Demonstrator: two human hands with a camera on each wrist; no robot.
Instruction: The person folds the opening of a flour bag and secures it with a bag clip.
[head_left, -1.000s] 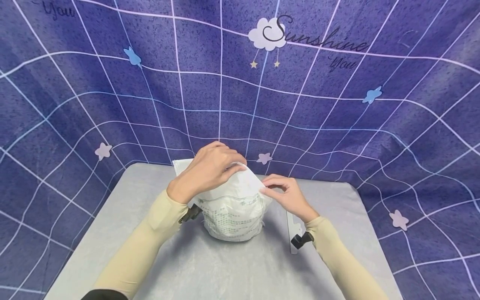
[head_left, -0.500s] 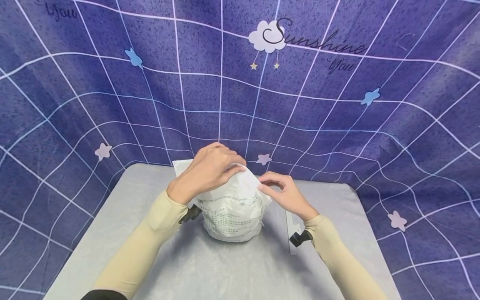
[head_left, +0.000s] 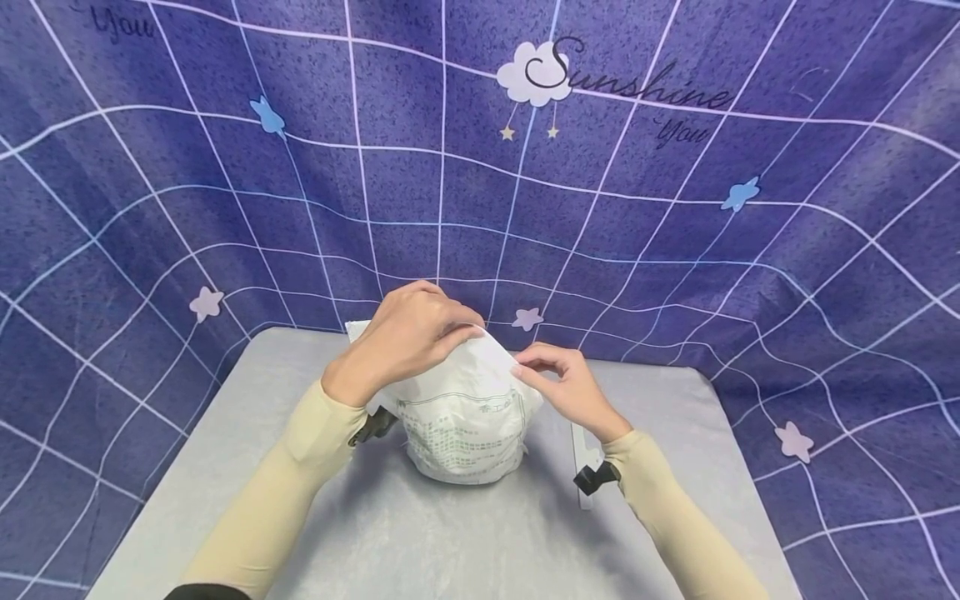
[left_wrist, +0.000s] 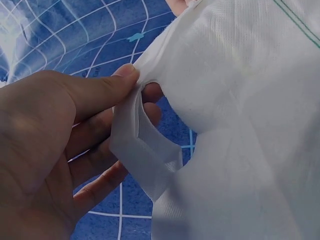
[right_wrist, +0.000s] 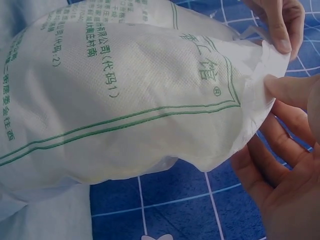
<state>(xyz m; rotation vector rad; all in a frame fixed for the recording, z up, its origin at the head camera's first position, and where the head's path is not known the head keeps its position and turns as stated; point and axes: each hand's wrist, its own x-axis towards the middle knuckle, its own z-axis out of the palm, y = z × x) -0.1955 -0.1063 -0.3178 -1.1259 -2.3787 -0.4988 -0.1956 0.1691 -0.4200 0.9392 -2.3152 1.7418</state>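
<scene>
A white bag (head_left: 465,425) with green print stands upright and bulging in the middle of the table. My left hand (head_left: 408,333) pinches its top edge between thumb and fingers; in the left wrist view, the thumb (left_wrist: 112,87) presses on the edge beside a folded strip with a gap under it. At the upper right corner, my right hand (head_left: 566,383) pinches the same edge. The right wrist view shows the right thumb (right_wrist: 292,92) over the rim, with fingers behind it. The bag's contents are hidden.
A long, thin white object (head_left: 581,467) lies on the table right of the bag, partly hidden by my right wrist. A grey cloth covers the table (head_left: 465,550). Behind and around it hangs a purple-blue curtain (head_left: 480,183) with a grid pattern.
My left hand has shifted slightly left along the bag's top edge. My right hand has moved slightly left with its pinch on the edge. The bag stands in the same place.
</scene>
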